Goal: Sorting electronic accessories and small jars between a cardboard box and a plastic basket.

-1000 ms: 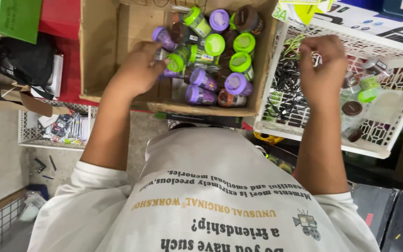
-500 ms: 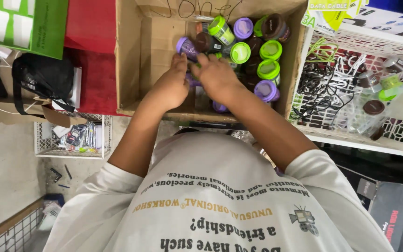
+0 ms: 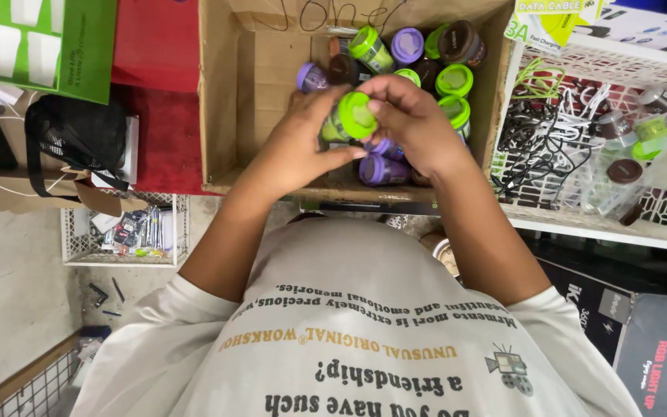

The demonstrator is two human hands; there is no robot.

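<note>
Jar [image 3: 349,120] green-lidded, lying sideways, lid toward camera | hands: left [image 3: 303,150] and right [image 3: 414,127] both gripping it | over cardboard box [image 3: 221,93]

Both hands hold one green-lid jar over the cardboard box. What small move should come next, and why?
Probably twist the lid off. The left hand grips the jar by its body and the right hand has fingertips on the green lid, so the grip suits turning. The jar is lifted clear of the other jars in the box.
</note>
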